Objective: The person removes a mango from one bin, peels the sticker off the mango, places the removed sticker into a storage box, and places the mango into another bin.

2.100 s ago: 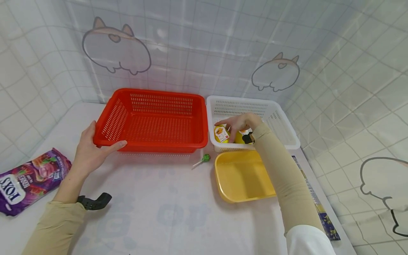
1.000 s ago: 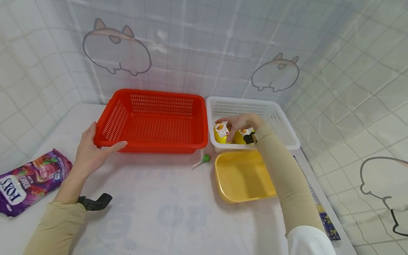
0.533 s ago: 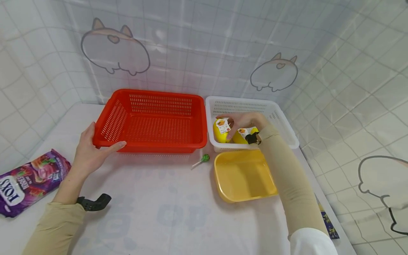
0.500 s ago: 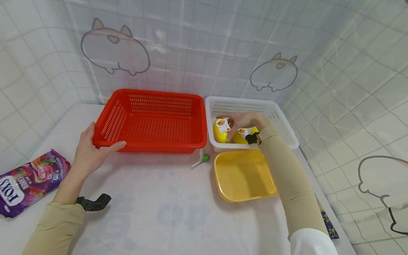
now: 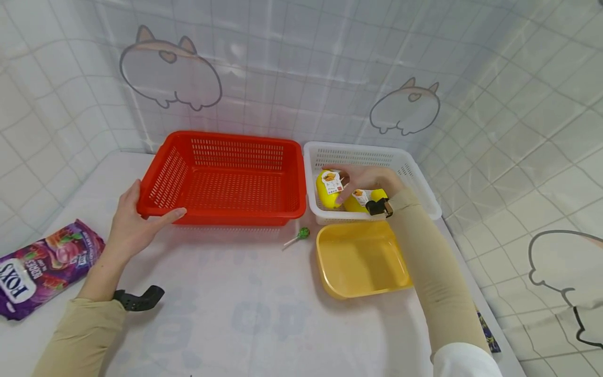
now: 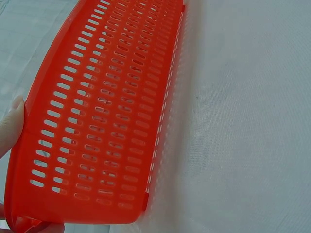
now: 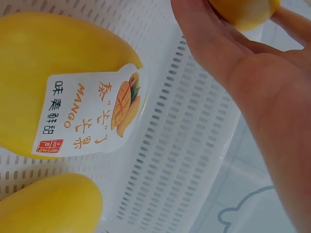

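My right hand (image 5: pixel 360 180) reaches into the white basket (image 5: pixel 426 196) and grips a yellow mango (image 5: pixel 324 192) with a white label. The right wrist view shows that mango (image 7: pixel 248 12) at the top, partly hidden by the fingers. A second labelled mango (image 7: pixel 39 43) lies on the basket floor beneath my wrist, and another yellow fruit (image 7: pixel 53 204) is beside it. On the left, my left hand (image 5: pixel 134 220) holds the front left corner of the red basket (image 5: pixel 226 214), thumb along the front rim. No items show inside that basket.
A yellow tub (image 5: pixel 363 262) stands in front of the white basket, partly under my right forearm. A green lollipop (image 5: pixel 303 233) lies between tub and red basket. At far left is a purple Fox's berries bag (image 5: pixel 52 264); a dark blue packet (image 5: pixel 487 332) shows at right.
The gripped mango has risen slightly within the white basket, and my right hand and forearm have shifted a little to the right. The left hand and red basket have stayed put.
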Available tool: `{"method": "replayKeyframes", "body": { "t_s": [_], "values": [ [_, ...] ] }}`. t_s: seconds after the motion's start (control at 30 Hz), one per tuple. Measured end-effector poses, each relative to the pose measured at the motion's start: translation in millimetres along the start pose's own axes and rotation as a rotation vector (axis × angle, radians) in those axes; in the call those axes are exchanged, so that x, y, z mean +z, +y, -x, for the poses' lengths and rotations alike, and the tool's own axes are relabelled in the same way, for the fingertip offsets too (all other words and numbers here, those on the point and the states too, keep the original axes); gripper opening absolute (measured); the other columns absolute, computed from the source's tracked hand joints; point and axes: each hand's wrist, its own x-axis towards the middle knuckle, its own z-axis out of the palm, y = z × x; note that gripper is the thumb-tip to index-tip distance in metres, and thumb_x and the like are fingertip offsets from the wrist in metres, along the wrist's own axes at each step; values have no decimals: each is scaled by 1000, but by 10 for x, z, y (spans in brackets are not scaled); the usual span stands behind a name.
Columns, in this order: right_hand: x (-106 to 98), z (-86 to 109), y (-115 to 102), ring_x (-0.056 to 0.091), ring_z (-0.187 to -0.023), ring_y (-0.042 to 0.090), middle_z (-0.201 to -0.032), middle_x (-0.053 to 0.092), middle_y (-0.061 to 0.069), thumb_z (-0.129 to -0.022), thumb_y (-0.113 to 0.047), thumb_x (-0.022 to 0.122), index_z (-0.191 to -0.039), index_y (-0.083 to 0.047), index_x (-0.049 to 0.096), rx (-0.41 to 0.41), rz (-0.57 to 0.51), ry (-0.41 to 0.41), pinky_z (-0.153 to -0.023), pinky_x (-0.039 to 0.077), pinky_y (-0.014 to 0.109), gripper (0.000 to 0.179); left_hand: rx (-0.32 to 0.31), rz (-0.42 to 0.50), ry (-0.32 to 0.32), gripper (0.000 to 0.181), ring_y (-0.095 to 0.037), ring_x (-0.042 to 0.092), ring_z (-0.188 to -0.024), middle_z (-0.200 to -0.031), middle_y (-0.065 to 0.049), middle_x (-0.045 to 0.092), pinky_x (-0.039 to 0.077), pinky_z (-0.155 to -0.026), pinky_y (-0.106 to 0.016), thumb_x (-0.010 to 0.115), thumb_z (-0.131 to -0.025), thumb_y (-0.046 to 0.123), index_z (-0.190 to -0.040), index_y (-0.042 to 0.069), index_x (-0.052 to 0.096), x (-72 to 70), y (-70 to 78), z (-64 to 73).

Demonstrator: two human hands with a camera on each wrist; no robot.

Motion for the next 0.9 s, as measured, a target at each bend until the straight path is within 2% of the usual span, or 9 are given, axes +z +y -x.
{"method": "replayKeyframes", "body": {
  "t_s": [0.23,0.43,0.63,0.9],
  "values": [
    [7,48,-18,37,-134,29,-153,36,-1,-68,-38,91,-159,-38,22,-1,-15,34,-110,44,51,114,0,1,-1,117,-53,18,-144,-165,-26,4,34,-101,-76,69,-87,57,-160,13,-11,5,-3,-8],
    [36,99,-60,38,-132,30,-155,34,-2,-70,-32,90,-159,-35,24,-40,-30,56,-107,46,48,111,-15,6,-6,117,-52,16,-145,-165,-25,2,33,-102,-76,68,-87,58,-160,14,-12,6,-18,-7],
    [87,146,-70,41,-129,32,-150,39,-1,-69,-31,91,-158,-36,25,-50,-67,106,-104,48,48,110,-21,10,-12,118,-53,13,-146,-165,-25,0,32,-101,-77,68,-87,59,-160,14,-13,10,-27,3],
    [141,207,-42,42,-133,35,-157,32,-1,-72,-31,90,-157,-37,26,-84,-79,147,-108,44,53,107,-11,6,-9,118,-53,14,-146,-165,-25,0,32,-101,-77,68,-87,58,-160,14,-13,14,-25,4]
  ]
}}
